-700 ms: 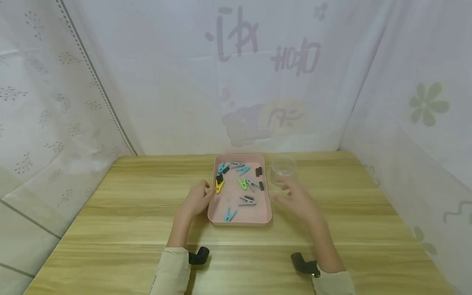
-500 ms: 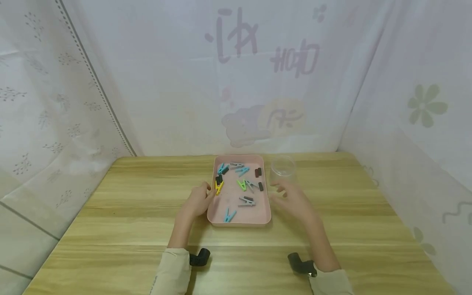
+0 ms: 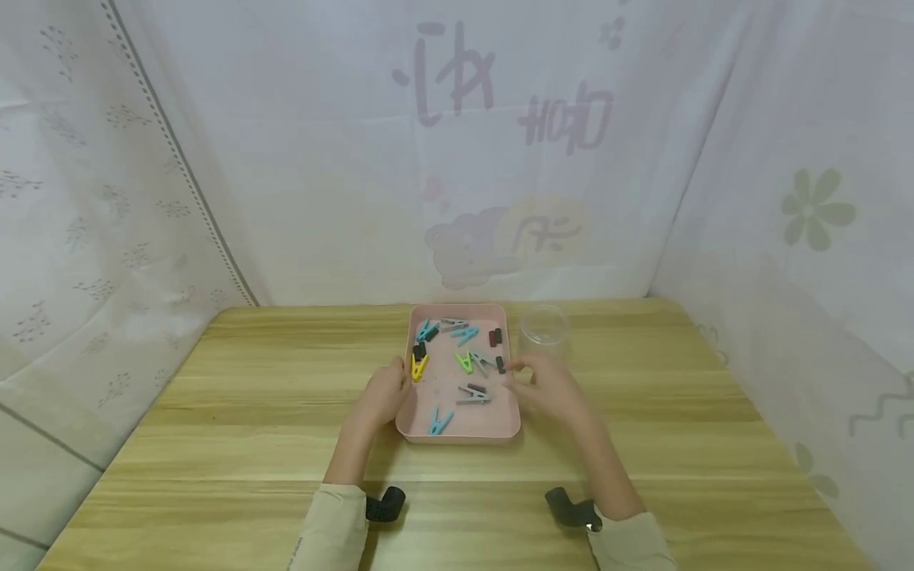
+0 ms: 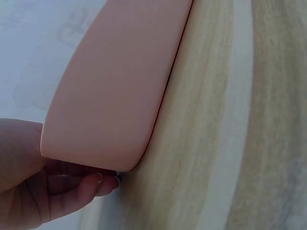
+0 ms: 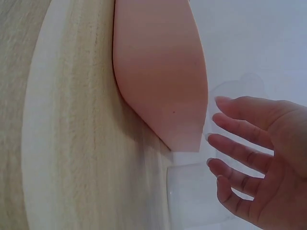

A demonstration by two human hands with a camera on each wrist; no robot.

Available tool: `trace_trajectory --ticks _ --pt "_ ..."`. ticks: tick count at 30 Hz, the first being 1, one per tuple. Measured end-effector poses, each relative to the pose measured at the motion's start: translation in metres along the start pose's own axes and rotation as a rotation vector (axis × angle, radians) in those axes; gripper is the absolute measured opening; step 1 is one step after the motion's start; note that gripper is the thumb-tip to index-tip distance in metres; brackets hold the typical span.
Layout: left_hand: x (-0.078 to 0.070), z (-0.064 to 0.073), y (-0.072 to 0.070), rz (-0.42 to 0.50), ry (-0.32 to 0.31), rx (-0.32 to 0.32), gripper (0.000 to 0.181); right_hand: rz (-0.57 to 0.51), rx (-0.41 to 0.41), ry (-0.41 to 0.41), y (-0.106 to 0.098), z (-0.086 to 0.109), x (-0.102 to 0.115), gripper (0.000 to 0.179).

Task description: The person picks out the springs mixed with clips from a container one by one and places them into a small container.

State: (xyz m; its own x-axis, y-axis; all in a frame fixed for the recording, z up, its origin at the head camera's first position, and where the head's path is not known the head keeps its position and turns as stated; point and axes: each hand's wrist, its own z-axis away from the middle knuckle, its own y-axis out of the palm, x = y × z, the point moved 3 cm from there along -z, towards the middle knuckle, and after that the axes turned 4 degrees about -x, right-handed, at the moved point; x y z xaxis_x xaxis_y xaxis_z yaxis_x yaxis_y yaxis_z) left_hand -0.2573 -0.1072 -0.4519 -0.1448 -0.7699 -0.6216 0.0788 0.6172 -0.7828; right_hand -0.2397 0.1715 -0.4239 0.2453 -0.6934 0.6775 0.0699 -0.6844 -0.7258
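Note:
A pink rectangular tray holds several small clips: a yellow clip, a green clip, a light blue clip and a grey clip. Among them lie small black pieces and a dark red one. My left hand holds the tray's left side; in the left wrist view its fingers bend along the outer wall, its thumb hidden behind the rim. My right hand is at the right rim, its fingers spread and slightly bent in the right wrist view, nothing between them.
A clear, round plastic container stands just right of the tray, behind my right hand. The wooden table ends at the back against a white curtain, with more curtain at both sides.
My right hand has moved left from beside the clear container to the tray's right rim. My left hand stays at the tray's left side. The whole view has shifted slightly.

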Motion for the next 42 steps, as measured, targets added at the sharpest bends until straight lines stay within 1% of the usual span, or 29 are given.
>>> trace_trajectory --ticks 3,7,10,14,15,21,26,30,34,37,39,42 --pt "-0.001 -0.001 0.000 -0.028 0.002 0.000 0.022 -0.003 0.029 0.011 0.003 -0.003 0.002 0.029" --pt "-0.002 -0.002 0.000 -0.051 -0.003 0.007 0.023 -0.005 0.049 0.025 0.005 -0.005 0.004 0.029" --pt "-0.002 -0.002 0.000 -0.057 -0.002 0.010 0.023 0.005 0.054 -0.010 0.007 -0.007 0.008 0.027" --pt "-0.002 -0.002 0.000 -0.066 0.025 0.006 0.020 0.034 0.064 -0.062 0.010 -0.010 0.010 0.024" --pt "-0.002 -0.002 0.000 -0.065 0.029 0.006 0.020 0.041 0.069 -0.065 0.011 -0.011 0.010 0.023" --pt "-0.003 -0.001 -0.002 -0.060 0.039 0.014 0.023 0.084 0.105 -0.050 0.019 -0.018 0.011 0.019" --pt "-0.003 0.000 -0.003 -0.072 0.056 0.001 0.021 0.131 0.123 -0.029 0.025 -0.022 0.012 0.018" --pt "-0.002 0.002 -0.005 -0.143 0.084 -0.012 0.018 0.163 0.115 -0.030 0.031 -0.023 0.011 0.016" --pt "0.000 0.001 -0.008 -0.217 0.111 -0.026 0.015 0.192 0.111 -0.056 0.034 -0.024 0.010 0.015" --pt "0.001 0.001 -0.010 -0.236 0.137 -0.030 0.015 0.221 0.110 -0.084 0.035 -0.026 0.010 0.013" --pt "0.002 0.002 -0.010 -0.238 0.142 -0.028 0.016 0.238 0.110 -0.095 0.037 -0.027 0.010 0.011" --pt "0.003 0.002 -0.010 -0.241 0.148 -0.020 0.017 0.251 0.111 -0.088 0.039 -0.027 0.011 0.008"
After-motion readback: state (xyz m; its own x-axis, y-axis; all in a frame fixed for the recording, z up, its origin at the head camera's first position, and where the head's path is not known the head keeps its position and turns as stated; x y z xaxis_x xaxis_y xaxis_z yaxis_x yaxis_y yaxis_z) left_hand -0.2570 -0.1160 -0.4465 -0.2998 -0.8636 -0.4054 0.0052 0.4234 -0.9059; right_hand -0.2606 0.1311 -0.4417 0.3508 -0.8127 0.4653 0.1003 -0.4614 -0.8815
